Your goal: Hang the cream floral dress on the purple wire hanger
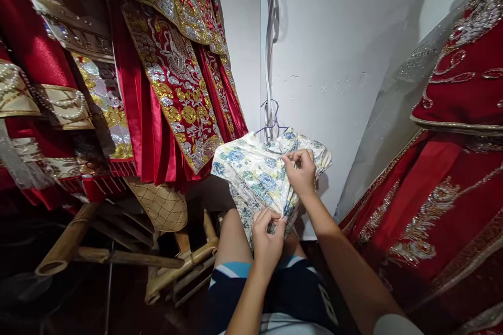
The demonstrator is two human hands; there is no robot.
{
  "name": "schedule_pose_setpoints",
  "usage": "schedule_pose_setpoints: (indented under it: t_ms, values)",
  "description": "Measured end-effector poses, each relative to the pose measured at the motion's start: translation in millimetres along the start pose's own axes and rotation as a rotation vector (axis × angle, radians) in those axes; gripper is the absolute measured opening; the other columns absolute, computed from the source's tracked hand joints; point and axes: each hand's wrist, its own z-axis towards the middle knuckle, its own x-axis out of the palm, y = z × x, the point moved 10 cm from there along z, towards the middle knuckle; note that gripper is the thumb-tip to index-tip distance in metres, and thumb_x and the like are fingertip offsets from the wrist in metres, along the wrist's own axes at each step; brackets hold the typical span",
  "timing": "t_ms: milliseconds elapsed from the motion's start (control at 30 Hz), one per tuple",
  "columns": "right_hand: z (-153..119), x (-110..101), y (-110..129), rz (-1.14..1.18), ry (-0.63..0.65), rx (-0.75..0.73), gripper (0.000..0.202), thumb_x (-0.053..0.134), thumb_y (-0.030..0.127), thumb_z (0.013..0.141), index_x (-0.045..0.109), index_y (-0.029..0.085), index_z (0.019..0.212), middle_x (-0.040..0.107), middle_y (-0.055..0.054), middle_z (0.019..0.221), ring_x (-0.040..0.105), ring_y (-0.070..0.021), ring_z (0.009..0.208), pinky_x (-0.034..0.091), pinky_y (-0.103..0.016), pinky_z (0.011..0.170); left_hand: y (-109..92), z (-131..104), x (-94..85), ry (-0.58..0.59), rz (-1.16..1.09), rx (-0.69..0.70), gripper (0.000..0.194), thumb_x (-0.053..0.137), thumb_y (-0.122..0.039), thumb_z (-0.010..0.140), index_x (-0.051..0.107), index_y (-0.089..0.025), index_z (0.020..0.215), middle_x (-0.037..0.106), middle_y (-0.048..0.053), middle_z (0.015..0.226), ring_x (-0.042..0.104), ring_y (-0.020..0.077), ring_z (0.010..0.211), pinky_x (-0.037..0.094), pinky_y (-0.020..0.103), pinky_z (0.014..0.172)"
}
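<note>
A white garment with blue and yellow flowers (251, 167) hangs in front of me on a thin purple hanger (276, 115), by a white cable or strip on the wall. My left hand (268, 230) pinches the cloth low on its front. Higher up, near the neckline on the right, my right hand (302, 170) pinches the front edge between thumb and fingers. Between both hands the cloth is drawn into a fold. The lower part of the garment is partly hidden behind my left hand and hangs over my legs.
Red costumes with gold and silver embroidery (184, 89) hang at the left, above a bamboo frame (129, 257). Another beaded red dress (444, 183) stands close on the right, beside sheer veil cloth. A pale wall (334, 26) is behind the garment.
</note>
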Motion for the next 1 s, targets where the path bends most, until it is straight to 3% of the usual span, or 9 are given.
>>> schedule_pose_setpoints:
  t_ms: [200, 367, 500, 633, 733, 867, 1000]
  values:
    - [46.1, -1.4, -21.1, -0.066, -0.167, -0.09, 0.027, 0.059, 0.016, 0.086, 0.039, 0.027, 0.071, 0.052, 0.0, 0.071, 0.053, -0.0231, 0.082, 0.047, -0.038, 0.076, 0.5, -4.7, 2.7, 0.057, 0.015, -0.017, 0.021, 0.064, -0.018, 0.087, 0.054, -0.02, 0.069, 0.058, 0.0, 0.068, 0.056, 0.0181, 0.075, 0.04, 0.029, 0.072]
    - [43.8, -13.0, 8.9, -0.053, -0.117, -0.164, 0.027, 0.059, 0.017, 0.091, 0.041, 0.026, 0.073, 0.055, 0.0, 0.072, 0.053, -0.0226, 0.082, 0.047, -0.038, 0.079, 12.4, -3.3, 3.8, 0.093, -0.052, -0.059, 0.012, 0.064, -0.022, 0.089, 0.062, -0.019, 0.077, 0.062, 0.002, 0.075, 0.061, 0.0187, 0.077, 0.045, 0.029, 0.073]
    - [36.0, -15.6, 32.6, -0.014, -0.051, -0.175, 0.029, 0.06, 0.017, 0.091, 0.041, 0.027, 0.072, 0.062, -0.002, 0.075, 0.057, -0.0234, 0.082, 0.047, -0.04, 0.078, -5.0, 39.1, -5.3, 0.047, -0.129, 0.039, 0.008, 0.062, -0.024, 0.092, 0.069, -0.02, 0.094, 0.068, 0.006, 0.088, 0.064, 0.0198, 0.084, 0.05, 0.031, 0.078]
    - [35.7, -13.6, 44.7, 0.006, 0.019, -0.21, 0.03, 0.061, 0.017, 0.091, 0.041, 0.027, 0.071, 0.064, -0.002, 0.073, 0.059, -0.0244, 0.081, 0.048, -0.041, 0.077, -52.0, 106.3, -19.0, -0.02, -0.06, 0.25, 0.018, 0.055, -0.026, 0.097, 0.07, -0.022, 0.107, 0.07, 0.007, 0.095, 0.064, 0.0202, 0.088, 0.05, 0.033, 0.084]
    - [38.2, -13.2, 51.0, 0.009, 0.072, -0.245, 0.031, 0.061, 0.016, 0.091, 0.041, 0.028, 0.071, 0.066, -0.002, 0.073, 0.06, -0.0238, 0.08, 0.048, -0.041, 0.077, -83.7, 148.9, -8.6, 0.083, 0.052, 0.412, 0.025, 0.054, -0.025, 0.098, 0.067, -0.02, 0.119, 0.07, 0.008, 0.099, 0.064, 0.02, 0.089, 0.049, 0.033, 0.086]
    - [41.9, -15.6, 57.2, 0.035, 0.107, -0.261, 0.032, 0.061, 0.015, 0.091, 0.039, 0.027, 0.07, 0.064, -0.001, 0.072, 0.06, -0.0228, 0.079, 0.048, -0.039, 0.075, -99.6, 177.8, 15.1, 0.322, 0.257, 0.495, 0.015, 0.054, -0.022, 0.097, 0.068, -0.018, 0.096, 0.071, 0.006, 0.09, 0.064, 0.0207, 0.084, 0.046, 0.031, 0.078]
    - [45.2, -7.6, 66.2, 0.062, 0.197, -0.32, 0.036, 0.058, 0.011, 0.09, 0.033, 0.027, 0.069, 0.06, -0.001, 0.072, 0.059, -0.0223, 0.08, 0.046, -0.038, 0.074, -106.5, 186.2, 8.1, 0.309, 0.365, 0.492, 0.015, 0.052, -0.021, 0.097, 0.064, -0.017, 0.089, 0.068, 0.005, 0.082, 0.061, 0.0199, 0.074, 0.041, 0.029, 0.068]
